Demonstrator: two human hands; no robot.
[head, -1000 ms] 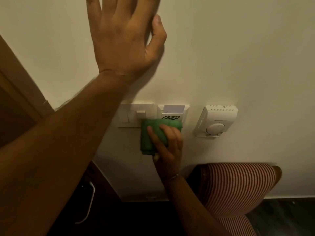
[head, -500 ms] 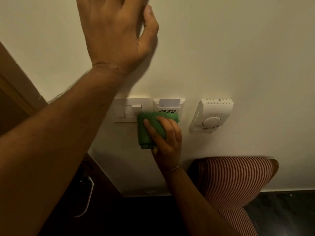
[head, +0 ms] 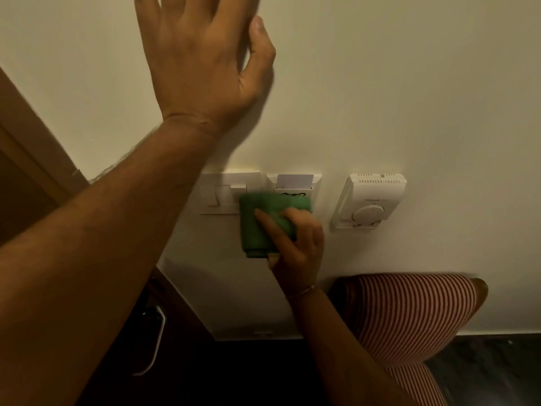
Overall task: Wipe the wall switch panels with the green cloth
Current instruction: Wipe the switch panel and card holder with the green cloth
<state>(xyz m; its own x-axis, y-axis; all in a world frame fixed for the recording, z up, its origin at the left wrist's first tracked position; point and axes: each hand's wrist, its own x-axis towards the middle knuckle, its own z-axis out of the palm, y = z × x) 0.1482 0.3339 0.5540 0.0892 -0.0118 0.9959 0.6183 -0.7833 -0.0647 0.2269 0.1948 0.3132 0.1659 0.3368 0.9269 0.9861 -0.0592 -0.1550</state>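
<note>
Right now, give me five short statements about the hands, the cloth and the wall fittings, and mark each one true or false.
1. The right hand presses the green cloth against the wall. True.
2. The left hand holds a second cloth. False: it lies open and flat on the bare wall, holding nothing.
3. A card sticks up from the card holder panel. True.
4. The cloth covers the thermostat. False: the thermostat sits uncovered, to the right of the cloth.
5. The switch panel is left of the card holder panel. True.
</note>
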